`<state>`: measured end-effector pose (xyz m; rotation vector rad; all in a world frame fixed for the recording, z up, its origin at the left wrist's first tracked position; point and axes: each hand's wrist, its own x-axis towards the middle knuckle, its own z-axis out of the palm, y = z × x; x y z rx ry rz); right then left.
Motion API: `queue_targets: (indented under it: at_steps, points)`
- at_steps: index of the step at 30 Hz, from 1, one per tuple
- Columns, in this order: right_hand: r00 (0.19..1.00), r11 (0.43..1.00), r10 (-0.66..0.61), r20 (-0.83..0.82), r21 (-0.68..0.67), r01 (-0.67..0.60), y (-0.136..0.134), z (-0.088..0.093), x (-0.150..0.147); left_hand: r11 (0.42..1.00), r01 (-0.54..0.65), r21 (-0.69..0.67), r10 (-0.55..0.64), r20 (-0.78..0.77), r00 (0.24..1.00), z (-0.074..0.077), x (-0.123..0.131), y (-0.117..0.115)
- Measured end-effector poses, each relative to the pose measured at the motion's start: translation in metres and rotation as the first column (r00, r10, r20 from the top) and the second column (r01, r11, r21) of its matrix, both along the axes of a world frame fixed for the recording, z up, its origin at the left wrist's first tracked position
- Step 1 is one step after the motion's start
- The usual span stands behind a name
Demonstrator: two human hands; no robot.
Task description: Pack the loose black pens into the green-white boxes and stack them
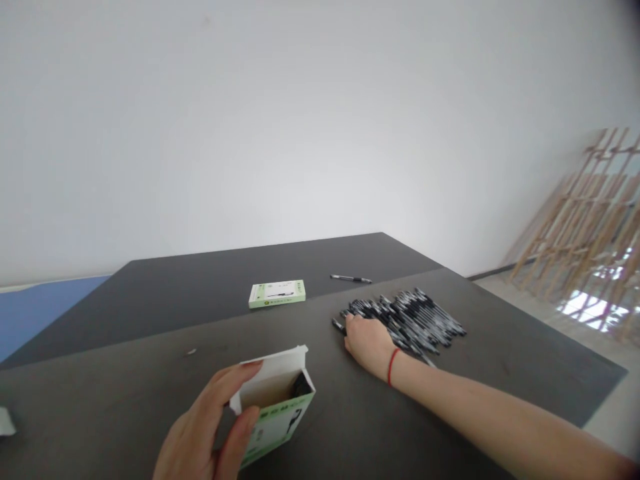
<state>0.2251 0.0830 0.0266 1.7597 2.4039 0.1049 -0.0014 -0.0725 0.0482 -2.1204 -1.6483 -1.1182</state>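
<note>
A green and white pen box [280,423] with its flap raised is gripped between the thumb and fingers of my left hand [210,420]. Inside it, dark pen ends [301,385] show at the right side; the rest of the inside looks bare. My right hand [369,341], with a red cord on the wrist, reaches to the left edge of a pile of black and clear pens [420,320]. Its fingers are curled down at the pens, and the fingertips are partly hidden. One pen [339,327] sticks out just left of that hand.
Farther back on the dark table [150,373] lies a closed green and white box [277,293]. A single pen [351,278] rests to its right. A small white scrap [191,351] and a pale object [7,421] are at the left. Wooden racks [590,220] lean against the wall.
</note>
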Motion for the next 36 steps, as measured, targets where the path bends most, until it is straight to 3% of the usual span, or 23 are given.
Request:
queue_targets:
  at_steps: [14,22,31,36]
  points:
    - [0.998,0.994,0.070,0.004,-0.081,-0.070,-0.013,0.006,-0.012,0.999,0.029,0.033,-0.027,-0.058,0.998,0.001,-0.001,0.001]
    - [0.996,0.990,0.092,0.015,-0.109,-0.090,-0.004,0.009,-0.013,0.997,0.065,0.038,-0.065,0.005,0.998,0.002,0.003,0.002]
    - [0.997,0.992,0.072,0.042,-0.102,-0.067,-0.007,0.016,-0.013,1.000,0.022,0.018,-0.023,0.066,0.998,-0.001,0.007,0.000]
    - [0.993,0.987,0.116,0.020,-0.114,-0.113,-0.011,0.010,-0.013,1.000,0.018,0.004,-0.019,0.070,0.997,-0.001,0.007,-0.001]
